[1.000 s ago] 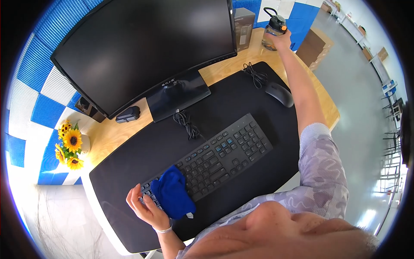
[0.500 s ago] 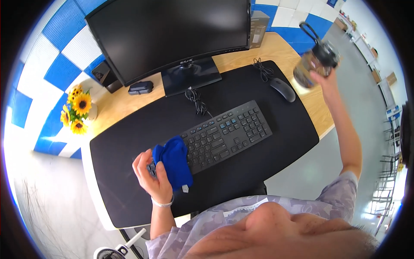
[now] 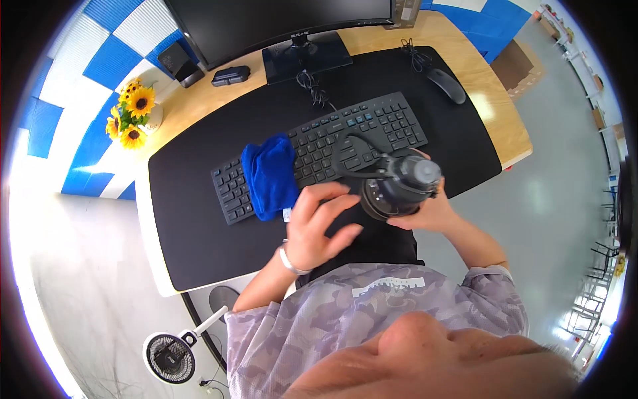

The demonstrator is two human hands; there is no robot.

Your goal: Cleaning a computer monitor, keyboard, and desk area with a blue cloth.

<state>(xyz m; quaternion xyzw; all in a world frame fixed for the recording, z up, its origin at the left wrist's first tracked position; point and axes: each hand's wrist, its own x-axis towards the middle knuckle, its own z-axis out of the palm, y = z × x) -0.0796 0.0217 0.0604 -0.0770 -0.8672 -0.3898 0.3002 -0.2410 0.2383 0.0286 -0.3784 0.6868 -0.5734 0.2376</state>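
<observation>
My right hand (image 3: 432, 211) is wrapped round a water bottle (image 3: 399, 186) with a dark lid and a black carrying loop, held in front of me over the near edge of the desk. Just left of the bottle, my left hand (image 3: 322, 226) is empty, its fingers apart and curved toward the lid. A folded blue cloth (image 3: 271, 176) lies across the left part of the black keyboard (image 3: 322, 143). The bottle and its loop cover part of the keyboard's near right side.
A black desk mat (image 3: 199, 193) lies under the keyboard. A mouse (image 3: 446, 86) rests at the right, near a coiled cable (image 3: 416, 58). Behind stand a monitor (image 3: 279, 20) and, at the left, sunflowers (image 3: 136, 110). A white fan (image 3: 170, 358) is at the lower left.
The bottle has come from the desk's far right corner to in front of me, in my right hand. My left hand has let go of the blue cloth and moved right, toward the bottle.
</observation>
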